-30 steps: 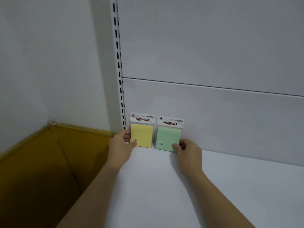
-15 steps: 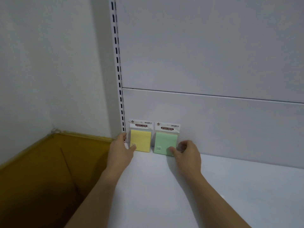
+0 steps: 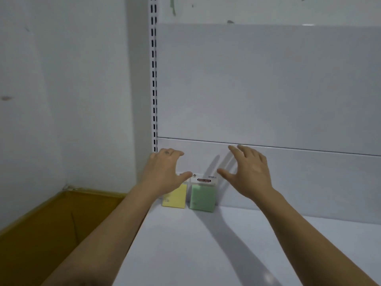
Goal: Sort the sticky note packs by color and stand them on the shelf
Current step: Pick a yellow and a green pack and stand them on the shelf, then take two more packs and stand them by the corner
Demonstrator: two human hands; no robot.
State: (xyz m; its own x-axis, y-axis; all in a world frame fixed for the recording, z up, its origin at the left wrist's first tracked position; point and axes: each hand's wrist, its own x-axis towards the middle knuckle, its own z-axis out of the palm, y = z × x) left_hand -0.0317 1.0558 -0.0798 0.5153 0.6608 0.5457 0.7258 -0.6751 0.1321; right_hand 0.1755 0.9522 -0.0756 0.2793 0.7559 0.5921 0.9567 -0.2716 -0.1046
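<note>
A yellow sticky note pack (image 3: 176,197) and a green sticky note pack (image 3: 202,196) stand side by side at the back left of the white shelf (image 3: 206,244), leaning on the back panel. My left hand (image 3: 165,172) hovers above the yellow pack with fingers spread, covering its header card. My right hand (image 3: 247,172) is raised to the right of the green pack, fingers apart and holding nothing. Neither hand touches a pack.
A brown cardboard box (image 3: 51,230) stands open to the left of the shelf, below its edge. A slotted white upright (image 3: 153,79) runs up the shelf's back left corner. A white wall is on the left.
Both hands have let go of the packs and lifted up with fingers spread. The packs stay standing. The camera has tilted upward.
</note>
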